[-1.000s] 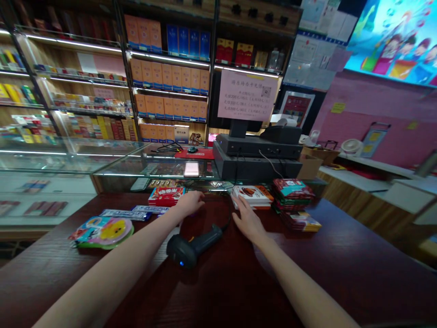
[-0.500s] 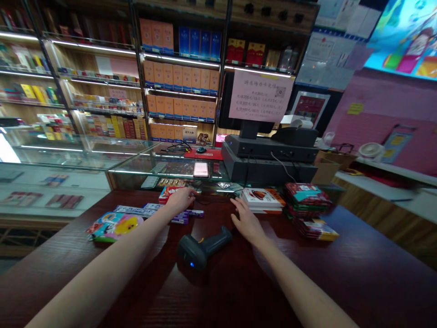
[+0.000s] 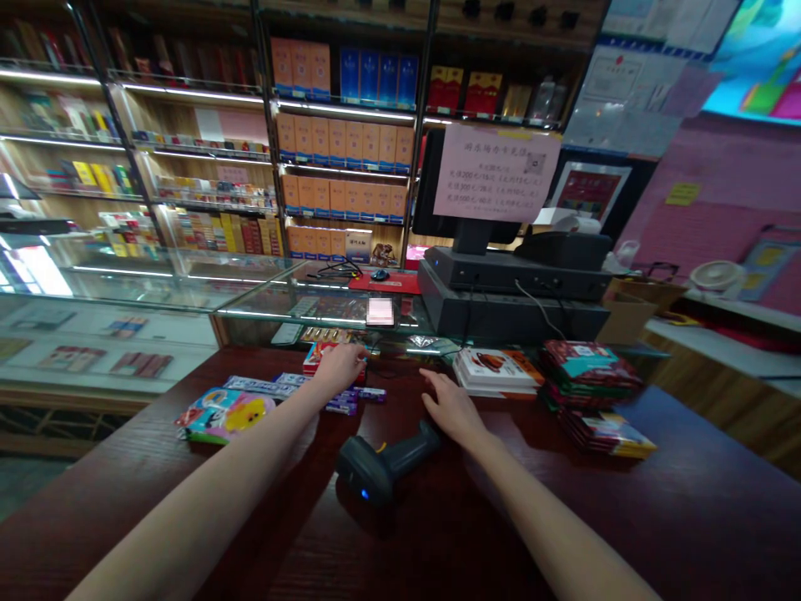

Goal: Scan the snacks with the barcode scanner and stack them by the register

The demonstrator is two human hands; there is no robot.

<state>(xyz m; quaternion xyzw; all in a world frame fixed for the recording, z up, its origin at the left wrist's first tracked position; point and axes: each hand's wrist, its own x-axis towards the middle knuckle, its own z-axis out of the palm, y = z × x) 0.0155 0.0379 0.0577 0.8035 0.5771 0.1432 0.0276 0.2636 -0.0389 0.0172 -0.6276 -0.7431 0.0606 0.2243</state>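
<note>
My left hand is closed over a small stack of red boxes, its fingers curled at their right end and partly hidden. Just in front of it lie several purple-and-white stick packs. A colourful pouch with a yellow cartoon figure is further left, partly behind my left forearm. My right hand hovers or rests by the counter with fingers apart and nothing in them. Close to it is the handle of a black barcode scanner, which lies on the counter with a blue light on.
White-and-orange boxes are stacked beyond my right hand. To their right stand piled dark red and green packets and flat packs. A till with a monitor and paper sign stands behind, beside a glass display case.
The view has turned a little left, so the scene sits further right. My right hand is slightly closer to the scanner handle. My left hand stays at the red boxes.
</note>
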